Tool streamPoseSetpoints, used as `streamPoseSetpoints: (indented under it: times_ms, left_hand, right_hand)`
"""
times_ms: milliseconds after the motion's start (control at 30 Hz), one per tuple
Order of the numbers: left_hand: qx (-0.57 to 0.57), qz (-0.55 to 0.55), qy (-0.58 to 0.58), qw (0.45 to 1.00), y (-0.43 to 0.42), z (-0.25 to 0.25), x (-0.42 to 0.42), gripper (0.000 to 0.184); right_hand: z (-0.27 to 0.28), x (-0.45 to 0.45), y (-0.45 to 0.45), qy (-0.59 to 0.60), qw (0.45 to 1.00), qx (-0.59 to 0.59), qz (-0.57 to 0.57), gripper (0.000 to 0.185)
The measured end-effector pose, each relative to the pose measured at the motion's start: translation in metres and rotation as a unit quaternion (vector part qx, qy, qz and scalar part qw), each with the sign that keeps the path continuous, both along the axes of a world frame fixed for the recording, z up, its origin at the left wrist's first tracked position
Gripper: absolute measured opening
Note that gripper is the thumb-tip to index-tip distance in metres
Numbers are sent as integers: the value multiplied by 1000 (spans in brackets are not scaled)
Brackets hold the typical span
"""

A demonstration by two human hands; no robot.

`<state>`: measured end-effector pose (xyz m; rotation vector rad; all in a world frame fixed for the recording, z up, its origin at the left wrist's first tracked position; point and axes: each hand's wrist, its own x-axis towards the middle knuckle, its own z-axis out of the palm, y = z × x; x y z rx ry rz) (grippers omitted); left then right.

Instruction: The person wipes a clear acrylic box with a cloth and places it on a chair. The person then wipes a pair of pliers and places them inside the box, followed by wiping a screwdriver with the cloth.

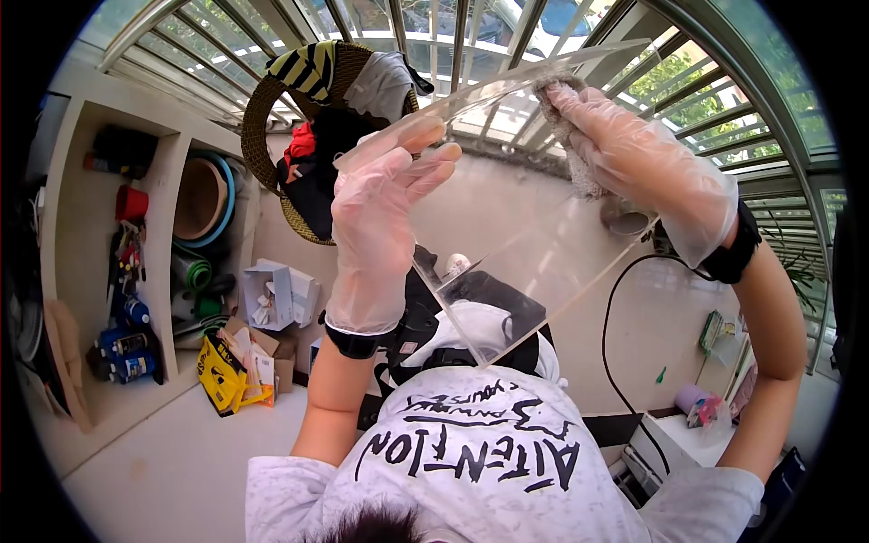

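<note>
Holding clr plastic [529, 253] w/ L hand [376, 217], rag [570, 145] in R hand [656, 158]; barred window [462, 45] behind; clothes [321, 154], blk cable [605, 335] nearby.

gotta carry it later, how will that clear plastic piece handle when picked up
The clear plastic piece is probably stiff, since its edges look crisp. Its glossy faces suggest slipperiness; thin-looking panels hint it could crack.

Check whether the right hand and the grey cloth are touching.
Touching. The head view shows the gloved right hand clasping the grey cloth, with no gap between.
</note>
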<state>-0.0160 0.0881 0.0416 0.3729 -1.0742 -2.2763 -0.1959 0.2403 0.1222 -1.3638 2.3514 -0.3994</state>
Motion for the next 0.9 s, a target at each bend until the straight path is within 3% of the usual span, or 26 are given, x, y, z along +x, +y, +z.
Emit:
streamPoseSetpoints:
  times_ms: [33,100,133,167,233,267,300,433,533,700,767,833,900]
  left_hand:
    - [12,-6,10,1000,0,-4,-1,47]
    - [22,-15,21,999,1,-2,-4,47]
    - [2,-1,-22,1000,5,5,-7,45]
    - [-15,13,-66,998,9,9,-8,43]
    - [23,4,-59,998,15,5,-11,35]
    - [56,-4,-47,997,17,5,-15,29]
    - [21,13,-72,997,21,6,-19,28]
    - [47,3,-76,996,21,12,-16,28]
    - [38,7,-53,998,14,11,-12,28]
    - [-7,13,0,1000,12,11,0,34]
    - [-22,15,0,1000,10,13,3,36]
    - [-37,17,-1,999,9,14,7,38]
    - [-77,59,0,995,8,12,10,50]
  right_hand:
    - [-3,0,2,1,1000,0,-1,40]
    - [-22,1,6,192,976,-23,97,37]
    - [-28,1,-3,104,987,-53,113,36]
    - [-33,9,-1,124,977,-25,169,37]
    - [-27,36,-10,55,976,-83,194,42]
    - [-19,48,-12,49,971,-49,227,45]
    - [-6,61,-15,43,965,-15,257,48]
    - [-7,65,-13,58,957,-117,258,51]
    - [-6,65,-16,111,971,-44,209,52]
    - [-3,43,-9,100,970,-56,217,53]
    - [4,39,-6,115,979,15,168,51]
    - [3,29,-3,97,981,-24,169,48]
    - [7,23,0,98,988,4,123,45]
